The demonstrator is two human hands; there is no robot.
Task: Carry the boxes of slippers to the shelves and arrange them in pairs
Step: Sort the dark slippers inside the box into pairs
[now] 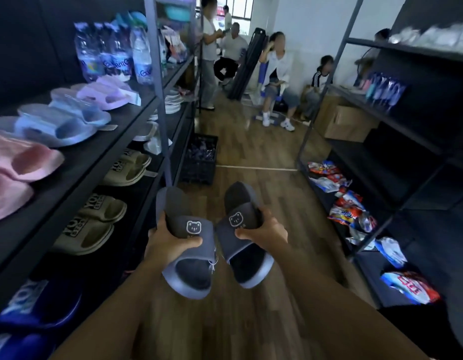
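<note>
Both your arms reach straight forward over the wooden floor (253, 149). Your left hand (170, 246) grips a dark grey slipper (177, 203) across its strap, with the thumb on top and the fingers curled round the edge. Your right hand (265, 232) clasps the matching slipper (239, 197) the same way. The pair is held close together in the aisle, just beside the left shelves (77, 178).

Left hand (170, 244) grips one dark grey bear-logo slipper (185, 240), right hand (264, 229) grips the other (244, 235), held over the wood floor (251, 152) btwn 2 black shelving units (157, 100), khaki slippers (95, 224) on the left one.
</note>
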